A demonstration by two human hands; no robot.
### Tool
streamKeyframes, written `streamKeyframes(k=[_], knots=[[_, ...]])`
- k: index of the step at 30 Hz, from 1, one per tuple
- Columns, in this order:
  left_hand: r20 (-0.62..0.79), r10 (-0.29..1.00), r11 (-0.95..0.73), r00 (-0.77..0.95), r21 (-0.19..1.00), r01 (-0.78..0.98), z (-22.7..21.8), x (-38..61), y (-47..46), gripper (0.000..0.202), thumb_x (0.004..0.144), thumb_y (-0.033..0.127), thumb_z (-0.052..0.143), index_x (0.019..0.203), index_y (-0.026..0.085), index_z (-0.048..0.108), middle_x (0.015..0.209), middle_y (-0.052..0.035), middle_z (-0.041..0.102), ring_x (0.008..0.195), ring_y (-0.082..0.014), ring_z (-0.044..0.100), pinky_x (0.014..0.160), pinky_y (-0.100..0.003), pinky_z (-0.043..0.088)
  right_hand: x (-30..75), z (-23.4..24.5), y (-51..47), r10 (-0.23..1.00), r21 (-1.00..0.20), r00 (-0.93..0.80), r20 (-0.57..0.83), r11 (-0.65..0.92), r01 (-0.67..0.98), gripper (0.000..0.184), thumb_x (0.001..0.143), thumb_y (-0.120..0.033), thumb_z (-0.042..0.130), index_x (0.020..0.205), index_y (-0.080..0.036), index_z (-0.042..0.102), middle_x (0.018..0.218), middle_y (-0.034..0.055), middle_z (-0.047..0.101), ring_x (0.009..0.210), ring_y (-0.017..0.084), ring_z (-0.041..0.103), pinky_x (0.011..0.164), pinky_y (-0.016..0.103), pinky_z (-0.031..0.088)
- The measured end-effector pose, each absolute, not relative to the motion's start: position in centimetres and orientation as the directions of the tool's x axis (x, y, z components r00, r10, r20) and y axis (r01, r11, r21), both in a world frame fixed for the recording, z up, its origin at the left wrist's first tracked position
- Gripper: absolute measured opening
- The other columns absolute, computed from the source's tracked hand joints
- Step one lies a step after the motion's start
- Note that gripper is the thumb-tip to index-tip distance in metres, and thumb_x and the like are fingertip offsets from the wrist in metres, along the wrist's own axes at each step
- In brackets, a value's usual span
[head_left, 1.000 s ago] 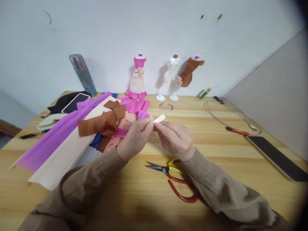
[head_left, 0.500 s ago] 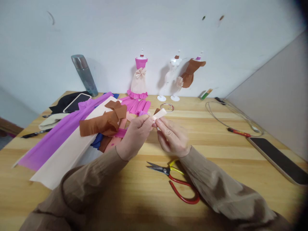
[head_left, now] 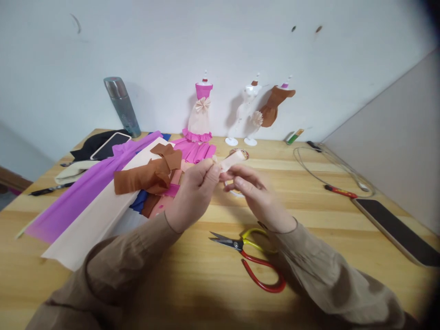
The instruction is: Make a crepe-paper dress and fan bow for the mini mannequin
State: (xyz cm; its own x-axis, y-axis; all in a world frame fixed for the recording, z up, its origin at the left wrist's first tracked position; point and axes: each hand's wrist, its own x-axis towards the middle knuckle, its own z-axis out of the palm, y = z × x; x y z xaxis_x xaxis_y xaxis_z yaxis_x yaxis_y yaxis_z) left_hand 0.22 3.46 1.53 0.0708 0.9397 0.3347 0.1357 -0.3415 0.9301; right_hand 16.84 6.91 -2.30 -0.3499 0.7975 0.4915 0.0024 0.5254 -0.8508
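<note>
My left hand (head_left: pixel 195 195) is closed, with thumb and forefinger pinching a pale pink crepe paper strip (head_left: pixel 232 160). The strip's free end sticks out to the right; its other end is bunched at the fingertips. My right hand (head_left: pixel 266 197) is beside the strip with fingers bent and apart, the fingertips at or very near its lower edge; I cannot tell whether they touch it. A white curved rim (head_left: pixel 235 193) shows partly beneath the right fingers. Scissors (head_left: pixel 237 244) with one yellow and one red handle lie with blades parted near my right sleeve.
Crepe paper in purple (head_left: pixel 92 188), cream (head_left: pixel 92 220) and brown (head_left: pixel 144 178) is heaped at left. Small dress forms, one in a pink and cream dress (head_left: pixel 201 114), stand by the wall. A bottle (head_left: pixel 122 107), a cable (head_left: pixel 307 174) and a phone (head_left: pixel 395 229) are around.
My right hand has loosened from the strip; its fingers have spread and it has shifted slightly right. The left hand keeps its pinch. A white curved rim now shows beneath the right fingers.
</note>
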Motion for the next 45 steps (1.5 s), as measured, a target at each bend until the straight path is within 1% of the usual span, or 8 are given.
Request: streamKeyframes(k=[3,15,25,31,35,38,41,45], knots=[[0.448,0.884,-0.467,0.131,0.839,0.28,1.8,0.4,2.9,0.029,0.095,0.024,0.04,0.067,0.019,0.04,0.062,0.0041,0.045,0.058,-0.0084,0.04,0.057,-0.023,0.035,16.4,-1.5,6.1,0.831,-0.939,-0.438,0.344,0.307,-0.155,0.024,0.085,-0.04,0.065,0.097,-0.02,0.067,0.081,0.0037,0.066,0.071,0.016,0.063,0.061,0.03,0.054],[0.745,0.622,-0.608,0.24,0.267,0.748,-0.1,0.9,3.0,0.031,0.1,0.027,0.033,0.07,0.021,0.036,0.063,0.0024,0.049,0.057,-0.0117,0.043,0.056,-0.025,0.032,15.1,-0.8,4.5,0.952,-0.916,-0.181,0.248,0.17,-0.364,0.017,0.068,-0.025,0.08,0.081,-0.021,0.07,0.074,-0.0021,0.065,0.059,0.009,0.05,0.057,0.023,0.043],[0.627,0.738,-0.589,0.249,0.42,0.691,0.1,1.0,3.0,0.03,0.097,0.023,0.034,0.067,0.021,0.033,0.06,0.0037,0.044,0.055,-0.0112,0.04,0.056,-0.025,0.032,15.4,-2.1,5.4,0.917,-0.908,-0.181,0.354,0.291,-0.301,0.01,0.073,-0.02,0.076,0.079,-0.022,0.068,0.084,-0.0011,0.063,0.069,0.01,0.054,0.065,0.025,0.045],[0.511,0.79,-0.601,0.338,0.538,0.592,1.0,0.5,3.4,0.03,0.096,0.021,0.035,0.066,0.02,0.031,0.058,0.0052,0.039,0.054,-0.0099,0.039,0.056,-0.025,0.032,17.3,-0.6,7.1,0.689,-0.742,-0.35,0.635,0.67,-0.026,0.009,0.078,-0.014,0.069,0.077,-0.021,0.065,0.078,0.0005,0.062,0.075,0.014,0.058,0.069,0.029,0.046],[0.484,0.784,-0.614,0.389,0.508,0.604,1.2,0.1,3.7,0.028,0.097,0.022,0.034,0.069,0.019,0.038,0.06,0.0047,0.042,0.056,-0.0102,0.041,0.057,-0.025,0.033,19.8,0.7,8.2,0.491,-0.559,-0.596,0.635,0.825,0.083,0.024,0.077,-0.018,0.07,0.1,-0.023,0.07,0.083,0.0035,0.069,0.072,0.017,0.062,0.067,0.031,0.047],[0.449,0.774,-0.623,0.447,0.412,0.664,1.2,0.0,3.7,0.029,0.098,0.025,0.032,0.072,0.018,0.043,0.063,0.0027,0.047,0.057,-0.0115,0.045,0.057,-0.026,0.032,20.8,1.2,8.0,0.636,-0.722,-0.487,0.599,0.692,0.015,0.025,0.088,-0.03,0.059,0.111,-0.026,0.068,0.089,0.0049,0.07,0.078,0.019,0.064,0.068,0.033,0.049],[0.399,0.755,-0.631,0.52,0.227,0.742,1.1,0.1,3.6,0.029,0.099,0.026,0.03,0.076,0.017,0.046,0.069,-0.001,0.054,0.062,-0.0147,0.049,0.057,-0.027,0.032,20.5,1.9,7.1,0.695,-0.799,-0.474,0.541,0.6,-0.031,0.025,0.089,-0.038,0.057,0.103,-0.023,0.07,0.086,0.0058,0.066,0.077,0.019,0.061,0.066,0.033,0.048],[0.307,0.755,-0.627,0.579,0.081,0.775,1.1,0.4,3.4,0.026,0.098,0.021,0.03,0.079,0.017,0.048,0.072,-0.0023,0.055,0.063,-0.0161,0.051,0.059,-0.028,0.035,19.3,3.1,6.0,0.638,-0.67,-0.542,0.548,0.722,0.173,0.005,0.08,-0.022,0.067,0.078,-0.019,0.069,0.076,0.0045,0.064,0.07,0.016,0.057,0.068,0.032,0.045]])
